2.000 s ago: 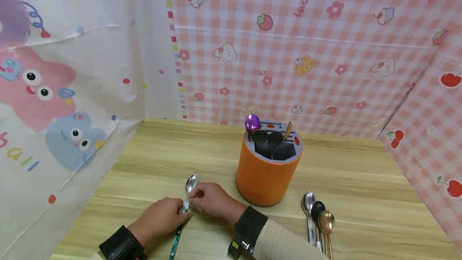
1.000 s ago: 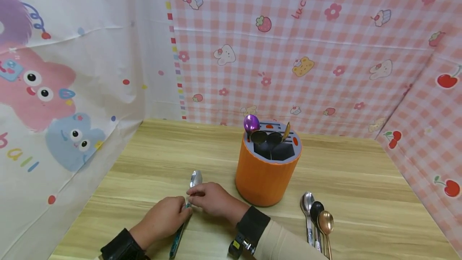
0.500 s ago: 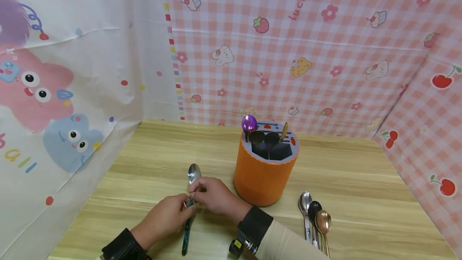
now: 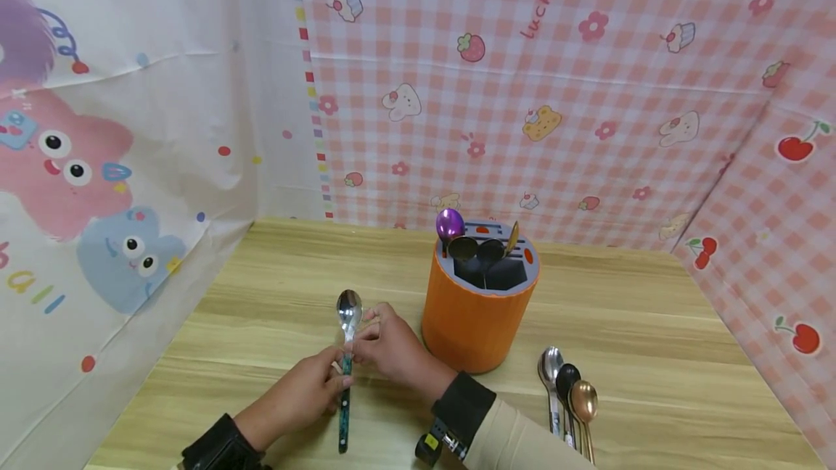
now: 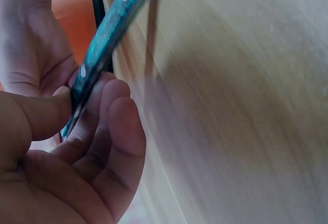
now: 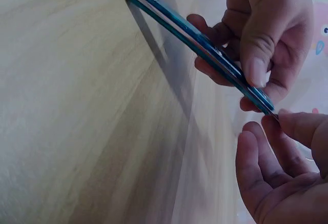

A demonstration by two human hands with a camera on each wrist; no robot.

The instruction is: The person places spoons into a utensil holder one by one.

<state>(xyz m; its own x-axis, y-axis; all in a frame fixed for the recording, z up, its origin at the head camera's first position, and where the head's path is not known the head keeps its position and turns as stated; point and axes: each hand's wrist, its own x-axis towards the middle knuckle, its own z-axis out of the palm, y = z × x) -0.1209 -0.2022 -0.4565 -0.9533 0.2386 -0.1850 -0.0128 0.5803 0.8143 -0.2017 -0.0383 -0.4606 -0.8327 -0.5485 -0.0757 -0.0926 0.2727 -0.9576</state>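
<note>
Both hands hold one spoon with a silver bowl [image 4: 349, 305] and a teal-patterned handle [image 4: 345, 412] with rivets. My left hand [image 4: 297, 397] pinches the upper handle between thumb and fingers. My right hand [image 4: 395, 347] pinches its neck between thumb and index finger, just below the bowl. In the left wrist view the teal handle [image 5: 105, 39] crosses over the curled left fingers [image 5: 125, 126]. The right wrist view shows the handle [image 6: 184, 37] slanting, its shadow on the table meeting it near the free end. The bowl is out of sight in both wrist views.
An orange round cutlery holder [image 4: 477, 325] stands right of the hands, with a purple spoon [image 4: 450, 225], dark spoons and a gold one in its slots. Further right lie a silver spoon [image 4: 551, 360], a black spoon [image 4: 567, 377] and a copper-coloured spoon [image 4: 584, 399]. Printed cloth walls border the table.
The spoon has shifted away from me and turned from a slant to nearly straight up and down in the head view. Both hands stay on it; my right fingers have shifted slightly.
</note>
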